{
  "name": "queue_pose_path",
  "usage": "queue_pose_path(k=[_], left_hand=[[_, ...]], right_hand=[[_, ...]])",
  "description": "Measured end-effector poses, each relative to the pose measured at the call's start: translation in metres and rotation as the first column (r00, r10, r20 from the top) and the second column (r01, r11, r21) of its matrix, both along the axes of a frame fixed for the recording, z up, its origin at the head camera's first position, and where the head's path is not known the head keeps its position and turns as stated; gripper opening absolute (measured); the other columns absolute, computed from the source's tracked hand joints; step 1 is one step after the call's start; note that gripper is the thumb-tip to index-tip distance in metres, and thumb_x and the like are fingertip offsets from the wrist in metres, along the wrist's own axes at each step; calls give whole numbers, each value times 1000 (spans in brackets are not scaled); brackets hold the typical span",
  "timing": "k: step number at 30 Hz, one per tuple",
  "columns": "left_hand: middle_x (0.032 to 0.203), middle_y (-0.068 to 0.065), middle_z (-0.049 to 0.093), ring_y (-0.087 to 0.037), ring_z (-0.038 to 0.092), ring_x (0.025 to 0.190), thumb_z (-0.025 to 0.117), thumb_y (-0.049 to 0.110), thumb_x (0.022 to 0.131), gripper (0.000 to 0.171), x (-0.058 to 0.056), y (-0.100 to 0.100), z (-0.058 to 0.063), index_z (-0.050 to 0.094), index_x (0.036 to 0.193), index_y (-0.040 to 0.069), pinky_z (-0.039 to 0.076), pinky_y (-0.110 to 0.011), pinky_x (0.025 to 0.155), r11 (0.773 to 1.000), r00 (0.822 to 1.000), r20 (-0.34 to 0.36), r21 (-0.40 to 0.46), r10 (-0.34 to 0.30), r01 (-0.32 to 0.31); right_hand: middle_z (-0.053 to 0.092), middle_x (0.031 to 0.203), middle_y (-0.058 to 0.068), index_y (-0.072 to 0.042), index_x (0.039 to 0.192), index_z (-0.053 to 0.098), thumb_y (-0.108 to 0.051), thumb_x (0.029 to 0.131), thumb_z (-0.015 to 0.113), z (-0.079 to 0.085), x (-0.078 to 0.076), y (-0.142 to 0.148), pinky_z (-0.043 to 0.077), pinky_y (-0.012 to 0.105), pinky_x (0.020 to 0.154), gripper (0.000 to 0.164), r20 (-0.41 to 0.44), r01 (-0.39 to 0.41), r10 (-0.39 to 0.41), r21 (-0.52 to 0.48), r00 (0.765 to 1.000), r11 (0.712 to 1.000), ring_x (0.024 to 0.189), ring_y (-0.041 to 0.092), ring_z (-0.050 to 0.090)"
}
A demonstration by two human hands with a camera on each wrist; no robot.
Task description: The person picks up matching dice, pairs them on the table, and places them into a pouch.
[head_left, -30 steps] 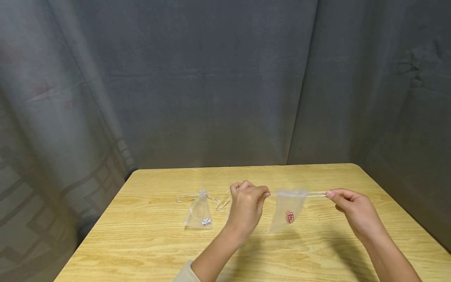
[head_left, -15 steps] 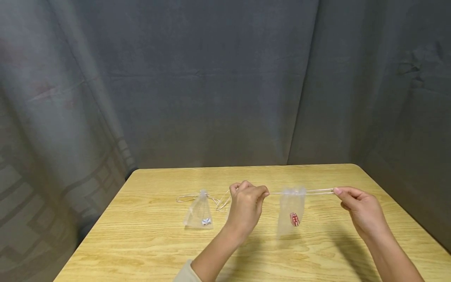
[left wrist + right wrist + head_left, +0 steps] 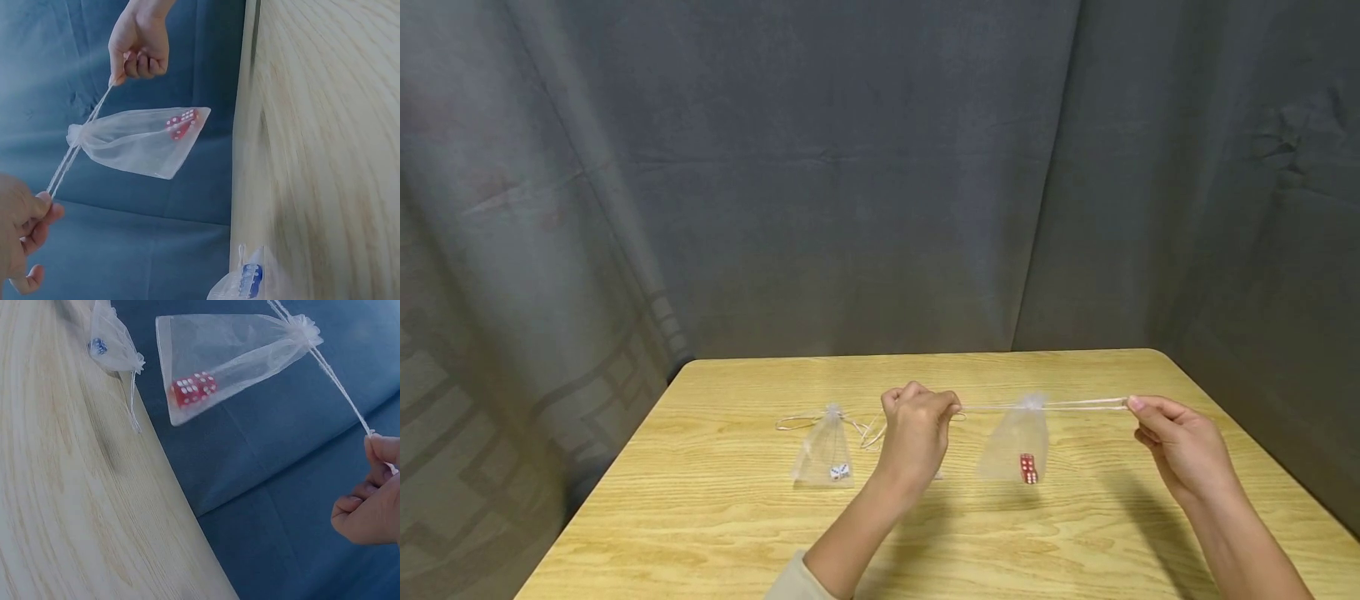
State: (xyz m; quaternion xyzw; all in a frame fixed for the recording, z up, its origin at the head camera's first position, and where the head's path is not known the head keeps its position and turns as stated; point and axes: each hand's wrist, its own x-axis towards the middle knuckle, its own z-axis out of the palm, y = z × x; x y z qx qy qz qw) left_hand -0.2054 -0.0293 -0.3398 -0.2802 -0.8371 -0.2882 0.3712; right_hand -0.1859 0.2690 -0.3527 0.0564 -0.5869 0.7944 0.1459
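Note:
A sheer white drawstring pouch hangs above the table between my hands, its neck gathered tight. Red dice with white dots lie in its bottom corner; the right wrist view shows these dice close up. My left hand pinches the cord loop on one side. On the other side my right hand pinches the opposite loop between thumb and forefinger. The cords run taut through the pouch's neck.
Left on the wooden table stands another sheer pouch with white dice. A further pouch with blue dice is mostly hidden behind my left hand in the head view. Grey curtains surround the table.
My right hand has moved right and my left hand slightly left, lengthening the cords. The pouch's wide mouth has drawn into a narrow gathered neck.

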Motion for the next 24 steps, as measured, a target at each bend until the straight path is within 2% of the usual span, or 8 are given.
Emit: queue_pose_path(k=[3, 6, 8, 12, 15, 19, 24], left_hand=[[74, 5, 69, -6, 51, 72, 66, 14, 81, 7, -1, -1, -1, 70, 76, 12, 34, -40, 82, 1000, 1000, 13, -24, 9, -9], [75, 3, 69, -6, 51, 73, 68, 11, 80, 4, -1, -3, -2, 71, 77, 10, 33, -44, 85, 995, 999, 26, -98, 35, -33], [76, 3, 69, -7, 51, 74, 69, 9, 78, 2, -2, -5, -1, 71, 78, 10, 32, -46, 88, 983, 997, 28, -174, 70, -64], [77, 3, 68, -8, 51, 74, 73, 2, 73, 12, -4, -7, 1, 70, 79, 12, 31, -48, 89, 953, 991, 5, -275, 132, -126], [76, 4, 68, -8, 50, 73, 74, 1, 72, 14, -5, -7, 1, 70, 79, 12, 31, -48, 87, 947, 989, 16, -291, 149, -138], [76, 5, 68, -7, 50, 72, 75, 5, 74, 11, -7, -7, -1, 71, 80, 13, 29, -49, 87, 947, 985, 82, -295, 155, -125], [69, 7, 67, -6, 45, 64, 75, 12, 76, 4, -14, -8, -12, 72, 76, 14, 29, -52, 84, 932, 979, 101, -337, 176, -132]], right_hand=[[55, 73, -6, -8, 80, 74, -1, 90, 56, -1, -1, 0, 43, 18, 61, 21, -8, 14, -14, -7, 1000, 1000, 57, 6, 44], [55, 73, -6, -8, 78, 73, -2, 90, 57, -2, -2, -1, 42, 17, 61, 21, -3, 21, -21, -14, 1000, 1000, 58, 6, 45], [56, 75, -6, -9, 78, 73, -2, 90, 56, -1, -3, -1, 42, 17, 61, 22, 6, 27, -27, -7, 1000, 1000, 60, 6, 46], [57, 80, -7, -11, 79, 73, -4, 90, 57, -5, -8, 0, 43, 16, 64, 20, 20, 25, -25, 27, 999, 999, 67, 5, 48], [55, 78, -6, -9, 80, 72, -5, 90, 57, -13, -15, 5, 44, 18, 64, 19, 39, 9, -10, 29, 999, 1000, 65, 5, 47], [48, 72, -7, -12, 77, 71, -11, 91, 58, -21, -20, 5, 41, 20, 62, 19, 113, -11, 6, 49, 994, 999, 59, 6, 40], [40, 73, -7, -20, 76, 70, -18, 92, 58, -23, -20, -4, 39, 20, 60, 20, 224, -10, -20, 134, 974, 991, 59, 6, 36]])
